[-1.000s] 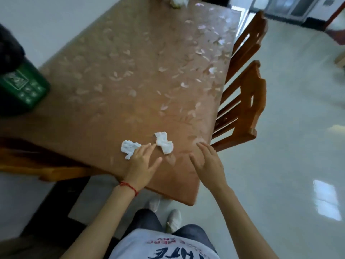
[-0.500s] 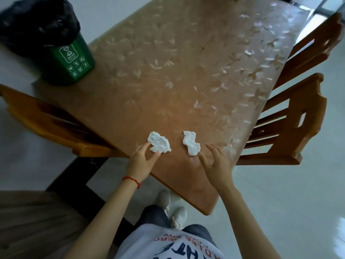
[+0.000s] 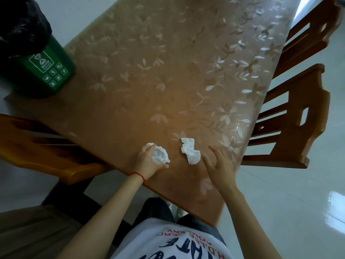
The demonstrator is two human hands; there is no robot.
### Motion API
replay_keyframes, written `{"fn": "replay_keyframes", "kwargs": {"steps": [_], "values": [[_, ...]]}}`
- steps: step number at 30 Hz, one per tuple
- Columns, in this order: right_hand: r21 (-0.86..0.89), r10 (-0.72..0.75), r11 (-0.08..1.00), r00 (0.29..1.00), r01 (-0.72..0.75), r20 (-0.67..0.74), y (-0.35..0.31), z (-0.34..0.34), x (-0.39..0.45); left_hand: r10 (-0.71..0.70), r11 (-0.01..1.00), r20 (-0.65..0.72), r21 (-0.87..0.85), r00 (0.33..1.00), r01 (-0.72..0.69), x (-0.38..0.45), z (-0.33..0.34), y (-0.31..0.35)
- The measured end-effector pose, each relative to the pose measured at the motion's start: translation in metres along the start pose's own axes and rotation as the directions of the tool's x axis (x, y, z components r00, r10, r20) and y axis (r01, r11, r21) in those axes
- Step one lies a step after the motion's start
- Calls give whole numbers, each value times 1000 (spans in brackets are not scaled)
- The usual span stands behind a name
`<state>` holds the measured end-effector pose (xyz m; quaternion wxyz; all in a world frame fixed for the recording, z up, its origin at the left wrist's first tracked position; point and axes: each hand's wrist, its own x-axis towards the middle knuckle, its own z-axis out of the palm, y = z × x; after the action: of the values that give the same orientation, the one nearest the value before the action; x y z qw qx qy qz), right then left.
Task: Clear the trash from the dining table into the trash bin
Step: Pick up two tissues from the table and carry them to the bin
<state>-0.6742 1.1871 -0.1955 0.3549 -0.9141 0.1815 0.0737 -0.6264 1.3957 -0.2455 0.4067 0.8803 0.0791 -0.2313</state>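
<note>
Two crumpled white tissues lie near the front edge of the brown dining table (image 3: 149, 81). My left hand (image 3: 147, 161) curls around the left tissue (image 3: 160, 155), with fingers above it and thumb below. The right tissue (image 3: 190, 153) lies free on the table. My right hand (image 3: 219, 166) hovers just right of it, fingers spread and touching nothing. A green trash bin (image 3: 43, 71) with a black bag stands beside the table's far left edge.
Two wooden chairs stand along the table's right side, the nearer one (image 3: 291, 120) close to my right hand. Another wooden chair (image 3: 46, 152) sits at the left by the front edge. Glossy pale floor (image 3: 298, 212) lies to the right.
My left hand has closed around the left tissue, which it only touched before. My right hand has drawn closer to the right tissue. The view swung left, bringing the bin into sight.
</note>
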Motion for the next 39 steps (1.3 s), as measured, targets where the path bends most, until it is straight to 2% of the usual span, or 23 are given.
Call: {"fn": "replay_keyframes", "kwargs": {"steps": [2,10,16,21,24,32,36,39], "values": [[4,3,1000,1000,-3,-1,1,-1,2,0,999,-2,33,1000,0,1,6,-3],[26,-21,999,999,20,40,8,0,7,27,999,-163,44,986,-20,13,12,-7],[54,-7,999,998,4,68,12,6,13,19,998,-187,59,982,-8,19,12,-9],[95,14,995,996,-22,93,16,9,20,-165,970,-132,-203,977,137,19,10,-10],[136,50,989,994,-63,98,16,10,25,-222,927,-122,-334,967,171,15,8,-9],[180,106,975,982,-133,154,9,24,45,-429,718,-65,-630,901,296,10,-4,-11],[146,112,979,973,-144,203,5,41,49,-457,588,9,-747,890,309,5,-9,-5],[111,95,987,979,-117,181,9,52,53,-454,544,29,-782,890,303,0,-12,-3]]}}
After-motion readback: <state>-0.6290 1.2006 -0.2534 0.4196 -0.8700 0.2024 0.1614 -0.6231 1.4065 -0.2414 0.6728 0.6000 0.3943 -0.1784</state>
